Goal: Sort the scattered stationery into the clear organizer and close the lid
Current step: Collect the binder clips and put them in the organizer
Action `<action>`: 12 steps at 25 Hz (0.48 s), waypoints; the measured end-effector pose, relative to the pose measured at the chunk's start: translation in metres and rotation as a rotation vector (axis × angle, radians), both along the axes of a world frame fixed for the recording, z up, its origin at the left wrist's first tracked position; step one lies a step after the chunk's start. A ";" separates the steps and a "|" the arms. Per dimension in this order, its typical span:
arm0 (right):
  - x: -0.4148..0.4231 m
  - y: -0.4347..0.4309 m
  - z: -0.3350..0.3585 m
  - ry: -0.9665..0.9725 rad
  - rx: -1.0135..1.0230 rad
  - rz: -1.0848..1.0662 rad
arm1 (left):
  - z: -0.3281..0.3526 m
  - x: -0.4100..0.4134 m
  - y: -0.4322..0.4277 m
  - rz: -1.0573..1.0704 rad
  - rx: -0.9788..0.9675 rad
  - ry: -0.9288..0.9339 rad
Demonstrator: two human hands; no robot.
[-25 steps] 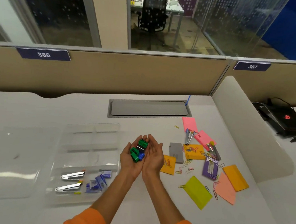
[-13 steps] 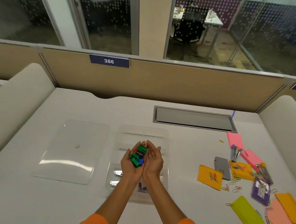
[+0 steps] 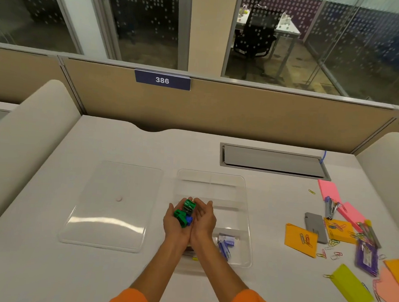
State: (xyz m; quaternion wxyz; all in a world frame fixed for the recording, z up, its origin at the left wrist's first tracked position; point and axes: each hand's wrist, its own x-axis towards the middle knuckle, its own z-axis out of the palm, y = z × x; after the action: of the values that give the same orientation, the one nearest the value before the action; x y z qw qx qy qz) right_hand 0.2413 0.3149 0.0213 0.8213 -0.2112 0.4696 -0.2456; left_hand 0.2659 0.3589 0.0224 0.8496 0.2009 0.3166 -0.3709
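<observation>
Both hands are cupping together, palms up, centre of the frame, over the clear organizer (image 3: 235,195). Left hand (image 3: 174,227) and right hand (image 3: 205,223) are touching along their edges, fingers curling up to form a bowl around the sharpeners (image 3: 188,206), a small pile of green ones plus one blue.

Handling, my read: the sharpeners are looking like light, rigid plastic blocks, smooth and loose, so they would be rolling out of any gap between the palms. Tipping the cupped hands low over one compartment should beat dropping from height. They have blades inside, so no squeezing.

The organizer is sitting lid-off. Blue packets (image 3: 225,244) are lying in its lower-right compartment; what is under the wrists is hidden. The lid (image 3: 111,206) is lying flat just left of it, apart from it.

The white desk (image 3: 46,270) is looking smooth, so things may be sliding on it. Sticky notes (image 3: 300,241) and paper clips (image 3: 327,254) are waiting at right. A beige partition (image 3: 243,111) tagged 386 is running behind, with glass-walled office beyond.
</observation>
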 end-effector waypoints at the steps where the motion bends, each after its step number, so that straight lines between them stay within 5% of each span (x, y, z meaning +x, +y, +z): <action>1: 0.001 0.001 0.000 0.029 -0.005 0.005 | 0.001 0.002 0.001 -0.018 0.028 0.001; 12: 0.004 -0.004 0.001 0.221 -0.052 0.088 | 0.011 0.013 -0.005 -0.185 0.264 -0.141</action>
State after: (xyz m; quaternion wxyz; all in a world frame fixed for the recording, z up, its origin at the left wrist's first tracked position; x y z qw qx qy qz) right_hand 0.2458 0.3113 0.0225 0.7687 -0.2786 0.5411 -0.1968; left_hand 0.2793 0.3544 0.0337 0.7982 0.3646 0.2823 -0.3877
